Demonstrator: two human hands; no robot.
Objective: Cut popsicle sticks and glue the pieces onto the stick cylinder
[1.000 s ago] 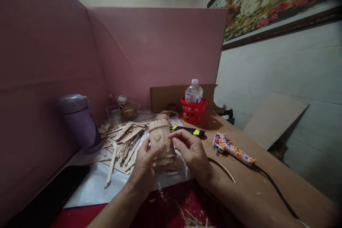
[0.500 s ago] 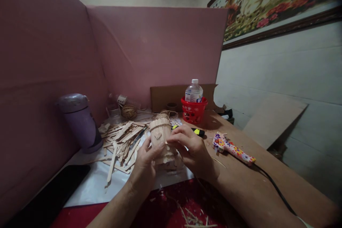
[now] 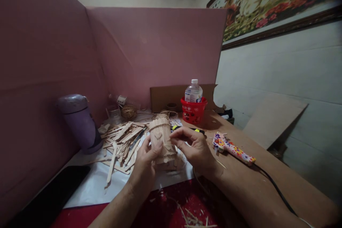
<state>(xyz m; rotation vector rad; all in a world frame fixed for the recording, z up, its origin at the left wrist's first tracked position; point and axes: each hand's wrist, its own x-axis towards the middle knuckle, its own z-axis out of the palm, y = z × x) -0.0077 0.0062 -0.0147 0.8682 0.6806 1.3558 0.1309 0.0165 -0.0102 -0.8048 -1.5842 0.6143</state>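
Note:
My left hand (image 3: 146,158) grips a small cylinder of craft sticks (image 3: 161,128), thumb across its front. Twine runs round the cylinder's upper part, and a small heart-shaped piece (image 3: 158,135) sits on its face. The cylinder leans slightly, its lower end over the white sheet. At its right side, my right hand (image 3: 196,149) has thumb and forefinger pinched close together near the surface. Whatever lies between those fingertips is too small to make out. Loose craft sticks (image 3: 125,139) are heaped to the left of the cylinder.
A glue gun (image 3: 232,148) with a black cord lies on the right. Behind stand a red bucket (image 3: 193,111) holding a plastic bottle (image 3: 194,92), and a twine ball (image 3: 128,112). A yellow-black tool (image 3: 199,131), purple tumbler (image 3: 81,124) and black flat object (image 3: 53,192) are also around.
My right hand's fingertips have shifted slightly right and up, away from my left thumb, showing more of the cylinder's front. My left hand keeps its hold.

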